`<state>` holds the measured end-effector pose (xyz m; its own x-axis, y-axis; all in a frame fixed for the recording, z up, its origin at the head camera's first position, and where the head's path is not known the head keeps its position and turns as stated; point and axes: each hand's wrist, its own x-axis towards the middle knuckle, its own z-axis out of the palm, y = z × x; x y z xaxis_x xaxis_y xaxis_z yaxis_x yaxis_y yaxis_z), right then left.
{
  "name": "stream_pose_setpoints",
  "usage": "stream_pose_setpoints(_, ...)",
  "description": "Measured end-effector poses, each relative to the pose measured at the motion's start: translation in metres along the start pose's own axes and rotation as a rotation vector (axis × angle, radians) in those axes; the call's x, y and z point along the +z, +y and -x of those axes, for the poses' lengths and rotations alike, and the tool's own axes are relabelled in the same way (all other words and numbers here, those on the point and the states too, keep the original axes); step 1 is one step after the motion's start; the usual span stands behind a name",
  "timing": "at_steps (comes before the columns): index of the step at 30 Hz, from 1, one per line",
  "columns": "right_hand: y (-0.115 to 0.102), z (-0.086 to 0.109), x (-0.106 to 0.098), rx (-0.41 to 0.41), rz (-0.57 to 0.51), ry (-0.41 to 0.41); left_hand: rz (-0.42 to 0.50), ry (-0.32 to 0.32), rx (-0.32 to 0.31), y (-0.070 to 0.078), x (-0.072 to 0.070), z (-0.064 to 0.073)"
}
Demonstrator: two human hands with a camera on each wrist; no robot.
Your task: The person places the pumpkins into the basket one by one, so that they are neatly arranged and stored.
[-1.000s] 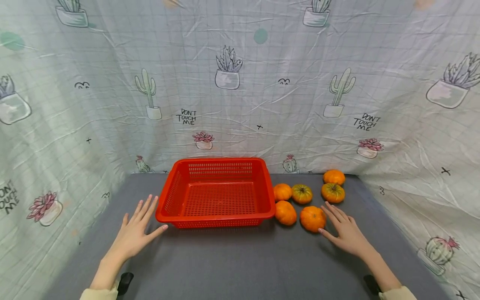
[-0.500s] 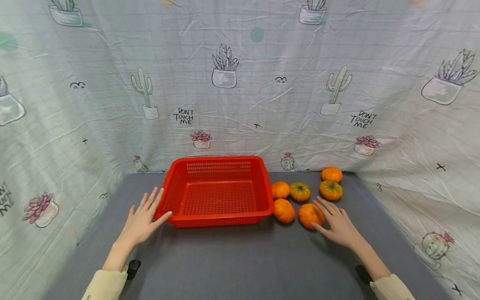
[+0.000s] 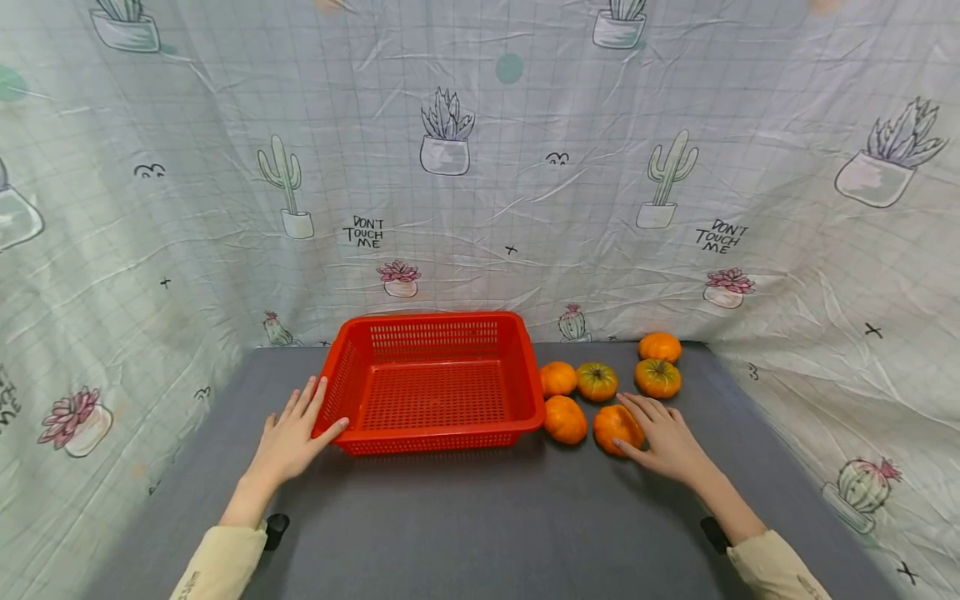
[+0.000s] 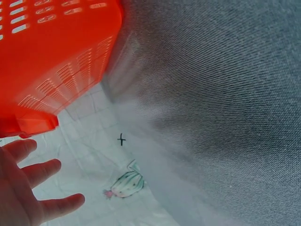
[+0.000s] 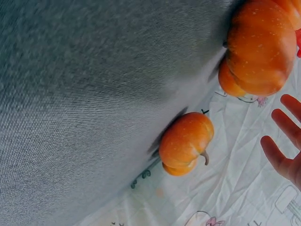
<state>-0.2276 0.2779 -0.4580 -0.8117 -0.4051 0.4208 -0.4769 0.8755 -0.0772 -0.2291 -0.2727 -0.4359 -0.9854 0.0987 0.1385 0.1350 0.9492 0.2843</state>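
A ribbed orange pumpkin sits on the gray tabletop, right of the red plastic basket. The right hand is over its right side, fingers extended and loose, thumb toward its front; whether skin meets rind is unclear. The left hand is at the basket's front-left corner, fingers spread rather than gripping; contact there is also hard to tell. Between pumpkin and basket lies another orange pumpkin; behind them are four more, two greenish. Beyond hangs a cactus-print sheet.
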Motion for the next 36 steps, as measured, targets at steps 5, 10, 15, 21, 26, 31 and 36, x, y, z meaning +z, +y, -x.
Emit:
stream_pose_setpoints(5,0.005,-0.003,0.005,0.025,0.011,-0.029,0.011,0.003,-0.004,0.0,0.001,-0.001)
stream_pose_setpoints(10,0.012,-0.006,0.011,0.039,0.046,-0.058,0.017,0.006,0.0,0.0,0.003,-0.002)
stream_pose_setpoints(15,0.017,-0.008,0.015,0.026,0.076,-0.069,0.036,0.009,0.007,0.0,0.003,-0.001)
stream_pose_setpoints(21,0.02,-0.013,0.016,-0.089,0.081,0.002,0.04,0.005,0.0,-0.001,0.001,0.001)
stream_pose_setpoints(26,0.022,-0.016,0.016,-0.169,0.107,0.069,0.035,0.002,0.001,-0.001,0.0,0.001)
stream_pose_setpoints(31,0.025,-0.016,0.016,-0.167,0.117,0.073,0.029,0.004,0.004,0.001,-0.001,0.0)
stream_pose_setpoints(36,0.026,-0.012,0.015,-0.14,0.114,0.067,0.024,0.005,0.007,0.001,-0.001,-0.001)
